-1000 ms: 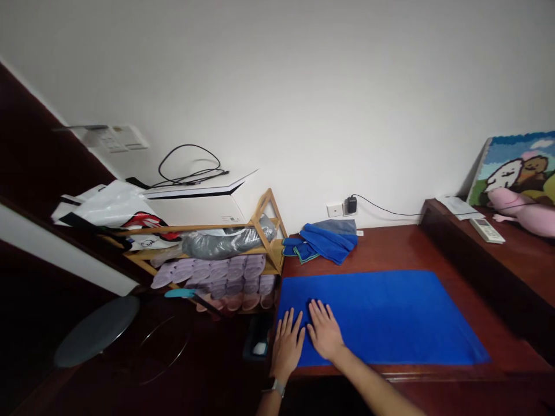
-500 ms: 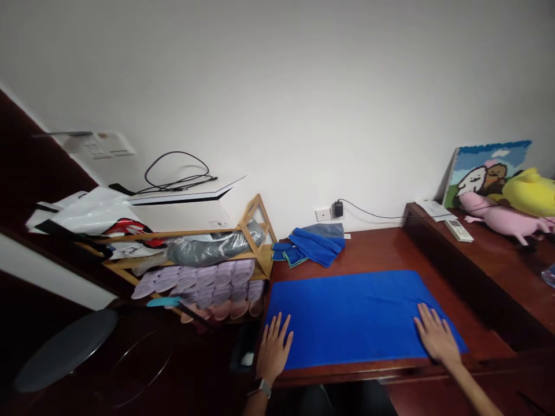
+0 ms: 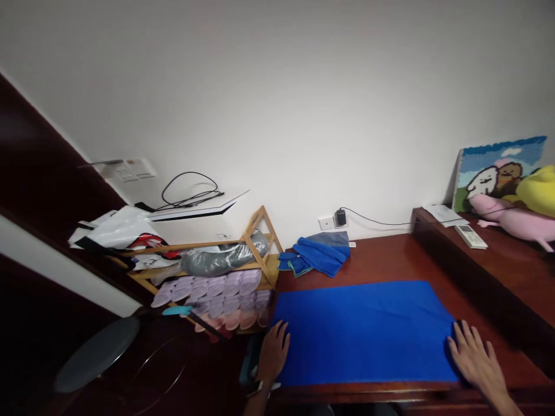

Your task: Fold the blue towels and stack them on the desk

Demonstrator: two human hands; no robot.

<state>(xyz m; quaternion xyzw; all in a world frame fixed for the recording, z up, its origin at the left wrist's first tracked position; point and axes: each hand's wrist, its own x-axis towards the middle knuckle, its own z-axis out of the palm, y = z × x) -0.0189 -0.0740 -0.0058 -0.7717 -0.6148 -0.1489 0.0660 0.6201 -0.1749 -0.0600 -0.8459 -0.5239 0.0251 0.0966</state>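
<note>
A plain blue cloth (image 3: 364, 335) lies spread out on the reddish-brown wooden desk (image 3: 385, 257). At its left edge is my left hand (image 3: 274, 351), fingers apart, with a watch on the wrist. My right hand (image 3: 476, 356) rests spread at the cloth's right edge, mostly over the bare wood. Neither hand grips anything. Behind the cloth, near the wall, a rumpled blue towel (image 3: 323, 254) with a grey part and a white tag lies in a loose heap.
Left of the desk stands a wooden rack (image 3: 261, 231) with lilac slippers (image 3: 234, 283) and a white box (image 3: 195, 225). A round grey stool (image 3: 97, 353) is lower left. On the raised right section sit a remote control (image 3: 470, 236) and a pink plush toy (image 3: 515, 219).
My right hand has moved right, off the cloth's surface to its right edge. The cloth's right side looks smoother and straighter. My left hand stays at the left edge; the view has shifted slightly.
</note>
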